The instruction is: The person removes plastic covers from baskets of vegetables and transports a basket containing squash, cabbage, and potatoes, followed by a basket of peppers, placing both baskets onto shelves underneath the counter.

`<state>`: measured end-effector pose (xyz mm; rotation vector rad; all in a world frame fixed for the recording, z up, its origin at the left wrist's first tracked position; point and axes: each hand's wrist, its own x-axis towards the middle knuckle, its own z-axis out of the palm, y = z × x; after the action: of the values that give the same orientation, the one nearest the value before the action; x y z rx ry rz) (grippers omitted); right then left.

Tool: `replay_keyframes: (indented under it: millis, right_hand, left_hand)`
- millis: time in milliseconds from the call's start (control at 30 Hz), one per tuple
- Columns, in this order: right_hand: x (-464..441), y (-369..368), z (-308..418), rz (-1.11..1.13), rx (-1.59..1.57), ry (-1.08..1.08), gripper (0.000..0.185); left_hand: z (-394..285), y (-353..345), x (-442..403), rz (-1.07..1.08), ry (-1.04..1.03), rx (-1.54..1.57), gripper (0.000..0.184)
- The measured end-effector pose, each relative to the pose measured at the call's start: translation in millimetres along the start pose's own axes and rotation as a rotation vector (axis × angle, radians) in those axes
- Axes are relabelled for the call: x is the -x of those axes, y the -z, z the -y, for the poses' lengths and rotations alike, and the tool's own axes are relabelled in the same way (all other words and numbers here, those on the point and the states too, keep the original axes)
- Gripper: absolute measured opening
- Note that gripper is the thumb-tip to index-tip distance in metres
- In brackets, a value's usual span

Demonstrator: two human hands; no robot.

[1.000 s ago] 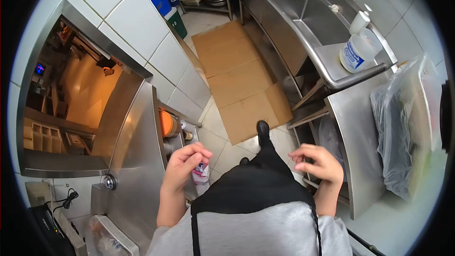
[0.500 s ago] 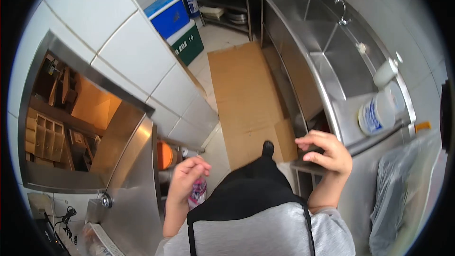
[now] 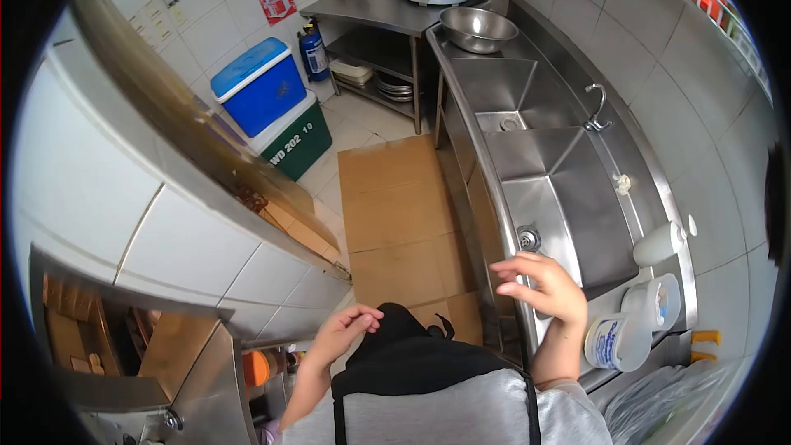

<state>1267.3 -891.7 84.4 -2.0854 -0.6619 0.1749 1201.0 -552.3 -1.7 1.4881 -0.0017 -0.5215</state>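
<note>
My left hand (image 3: 346, 334) hangs in the air in front of the black apron (image 3: 428, 371), near my left side. Its fingers are loosely curled and nothing shows in them. My right hand (image 3: 548, 287) is raised over the near rim of the steel sink unit (image 3: 560, 156), thumb and fingers apart, holding nothing. Just beyond it lies the near sink basin with its drain (image 3: 528, 238). A white plastic tub (image 3: 606, 344) with a blue label stands right of my right wrist, beside a clear round container (image 3: 662, 301) and a white pump bottle (image 3: 659, 243).
Flattened cardboard (image 3: 395, 198) covers the floor ahead. A blue cooler (image 3: 262, 91) sits on a green box (image 3: 301, 144) at left, near a fire extinguisher (image 3: 314, 53). A metal bowl (image 3: 478, 29) rests at the sink's far end. A tiled wall (image 3: 198, 239) borders my left.
The view has moved forward along the sink unit and tilted up. The far counter, bowl and basins show more fully. Both hands remain raised without anything visible in them.
</note>
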Motion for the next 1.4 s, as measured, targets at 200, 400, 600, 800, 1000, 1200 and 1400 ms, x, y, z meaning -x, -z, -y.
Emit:
replay_keyframes:
  millis: [200, 400, 600, 800, 1000, 1200, 1400]
  right_hand:
    - [-138, 5, -34, 0.353, 0.062, 0.241, 0.039]
    - [-273, 39, -97, 0.248, 0.053, 0.055, 0.04]
    - [-357, 88, -140, 0.051, 0.117, -0.111, 0.037]
    - [-451, 142, -197, -0.121, 0.161, -0.231, 0.032]
    - [-579, 204, -334, -0.564, 0.592, -0.294, 0.033]
    - [-692, 231, -475, -0.596, 1.156, -0.542, 0.024]
    - [-703, 243, -457, -0.58, 0.902, -0.585, 0.019]
  left_hand:
    - [-14, 73, -104, -0.063, -0.049, 0.044, 0.018]
    - [-67, 176, -229, -0.312, -0.111, 0.097, 0.017]
    - [-132, 259, -383, -0.248, -0.209, 0.145, 0.016]
    - [-230, 286, -517, 0.032, -0.228, -0.181, 0.015]
    - [-268, 320, -623, 0.053, -0.254, -0.248, 0.015]
    - [-285, 381, -714, -0.118, -0.192, -0.075, 0.015]
    - [-318, 416, -833, -0.074, -0.231, 0.113, 0.015]
